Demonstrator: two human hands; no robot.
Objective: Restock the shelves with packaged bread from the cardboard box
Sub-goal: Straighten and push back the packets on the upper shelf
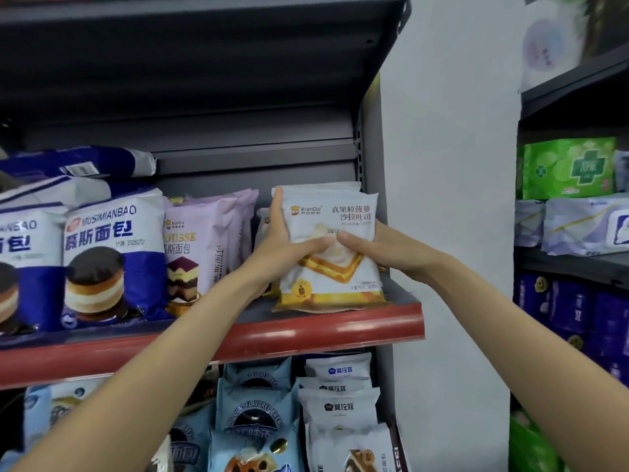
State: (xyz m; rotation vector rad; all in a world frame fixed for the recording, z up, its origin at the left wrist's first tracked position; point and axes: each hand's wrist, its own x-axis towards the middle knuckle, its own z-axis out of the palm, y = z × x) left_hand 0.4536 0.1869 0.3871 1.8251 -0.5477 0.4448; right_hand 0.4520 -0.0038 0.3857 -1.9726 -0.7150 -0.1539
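While the white-and-yellow toast pack [332, 253] stands upright at the right end of the red-edged shelf [306, 332], both hands clasp it: the left hand [289, 247] curls round its left edge with the thumb across the front, and the right hand [366, 248] curls round the right edge, thumb tips nearly meeting on the face. More white packs of the same kind [340, 189] appear stacked just behind it, so this row looks partly filled already. Judging by that, the stocking is well under way; this pack seems to be in its final seating, and how many remain I cannot tell, since the cardboard box is out of view.

To the pack's left, a gap separates it from the purple mousse packs [204, 240], with blue mousse bread packs [112, 260] beyond. On its right, the grey shelf upright [369, 131] stands close, leaving little sideways room. Overhead, the dark shelf above [204, 46] sits well clear. Below, the lower shelf [292, 413] is crowded with pale blue and white packs.
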